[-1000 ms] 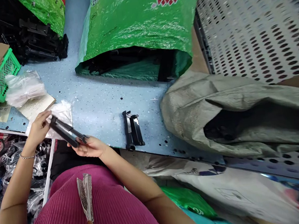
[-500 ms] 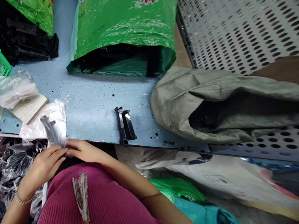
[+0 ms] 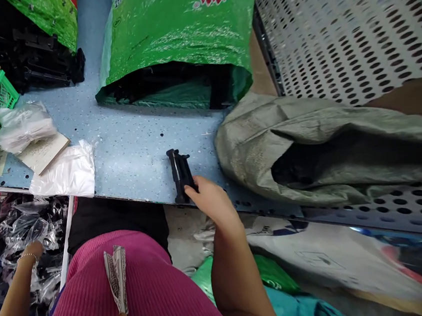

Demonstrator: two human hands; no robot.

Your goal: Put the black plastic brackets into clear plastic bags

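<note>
Bracket (image 3: 177, 174), black and narrow, lies at the near edge of the blue table (image 3: 131, 156), between the white bags to the left and the grey sack to the right, touching neither. Its long axis runs near to far, the far end leaning slightly left.

From the wrist of the right hand (image 3: 212, 198), it lies to the left and a little farther off, so the hand meets it from the right, at the near end rather than the middle. The thumb (image 3: 192, 192) lies over that end; the fingers are mostly hidden on the right side, but the hand looks closed on the bracket. Whether the bracket's weight is off the table, I cannot tell. The right forearm (image 3: 230, 251) rises from the near side, and the hand turns left from the wrist.

The left hand (image 3: 35, 249) is well apart, far to the left, among the wrapped parts (image 3: 40, 226) in the white-rimmed crate (image 3: 67, 233) beside the table. Its fingers are out of sight, so its hold cannot be told. The left forearm (image 3: 16, 294) slants in from the near left corner.

Farther out, the white bags (image 3: 69, 173) hang slightly over the near edge, the grey sack (image 3: 242, 144) slumps with its dark mouth to the right, and the green sack (image 3: 179, 35) lies on the far side, its mouth toward the bracket.
</note>
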